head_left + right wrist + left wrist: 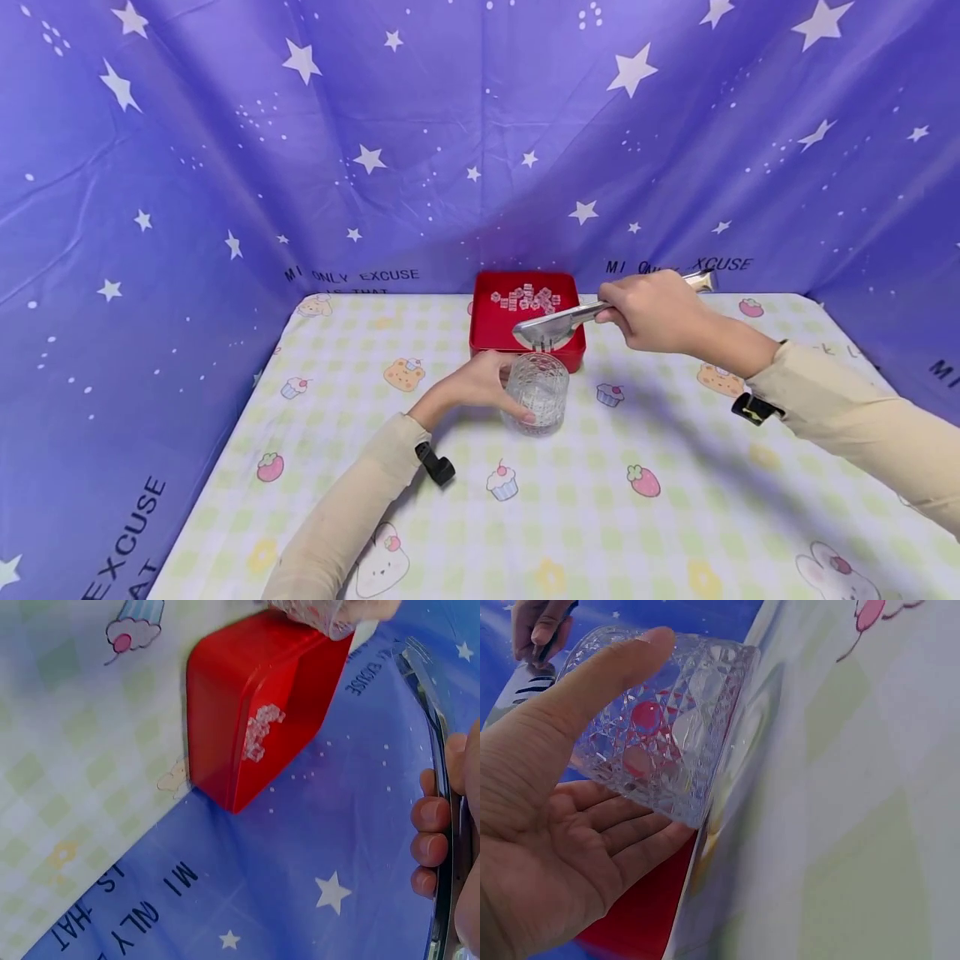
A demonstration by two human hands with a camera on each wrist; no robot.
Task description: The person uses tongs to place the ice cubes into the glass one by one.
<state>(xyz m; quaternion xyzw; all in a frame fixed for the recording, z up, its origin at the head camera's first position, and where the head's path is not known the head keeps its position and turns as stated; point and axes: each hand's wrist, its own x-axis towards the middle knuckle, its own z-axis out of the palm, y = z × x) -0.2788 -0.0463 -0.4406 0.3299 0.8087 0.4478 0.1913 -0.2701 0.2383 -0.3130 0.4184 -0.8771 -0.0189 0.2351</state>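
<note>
- Checked cloth (525, 533) with cupcake and strawberry prints covered the table nearest you.
- Your left hand (472, 387) rested on that cloth, thumb and fingers curled round the cut-glass tumbler (536, 393); the left wrist view showed the thumb across its side and the palm open beneath.
- Tumbler stood upright, just in front of the red tray (491, 329).
- Your right hand (656, 312) gripped the metal tongs (558, 323), fingers wrapped round the handles.
- Tong tips hung over the tray's near edge, above the tumbler; couldn't tell whether they held anything.
- Small clear cubes (525, 297) lay piled at the tray's far side.
- Purple star-print fabric (450, 125) closed off the back and sides.
</note>
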